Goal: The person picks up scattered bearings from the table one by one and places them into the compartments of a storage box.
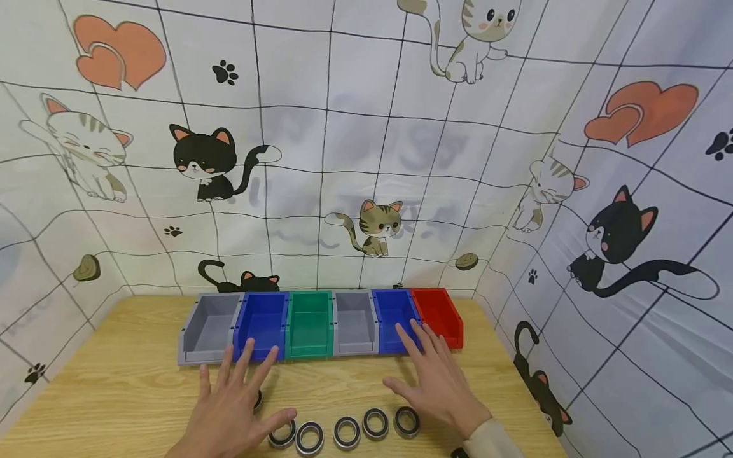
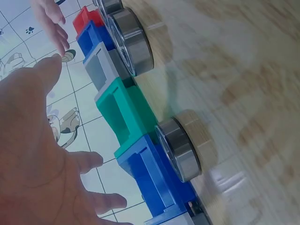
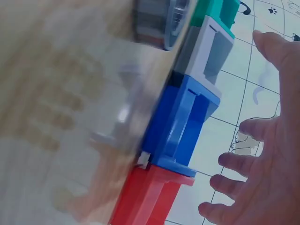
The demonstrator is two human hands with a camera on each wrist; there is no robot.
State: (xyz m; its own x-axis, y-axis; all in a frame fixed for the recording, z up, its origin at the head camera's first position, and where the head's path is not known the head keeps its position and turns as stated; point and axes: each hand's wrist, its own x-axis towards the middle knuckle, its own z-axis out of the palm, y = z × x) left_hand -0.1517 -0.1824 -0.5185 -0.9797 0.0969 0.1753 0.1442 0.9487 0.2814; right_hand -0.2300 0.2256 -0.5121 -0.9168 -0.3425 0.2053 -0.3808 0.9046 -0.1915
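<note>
Several ball bearings (image 1: 347, 433), silver rings with dark seals, lie flat on the wooden table, most in a loose row near its front. My left hand (image 1: 231, 401) hovers with fingers spread over the row's left end and partly hides one bearing (image 1: 258, 399). With fingers also spread, my right hand (image 1: 438, 381) hangs above the table beyond the rightmost bearing (image 1: 407, 422). Nothing is in either palm. In the left wrist view, a bearing (image 2: 180, 150) stands out beside my fingers. The right wrist view catches a blurred bearing (image 3: 157, 23) at the top.
A row of open plastic bins spans the table's back: grey (image 1: 212, 324), blue (image 1: 262, 321), green (image 1: 309, 324), grey (image 1: 355, 324), blue (image 1: 395, 318) and red (image 1: 438, 318). Behind and beside the table (image 1: 126, 375) hangs a white cat-print curtain (image 1: 298, 191).
</note>
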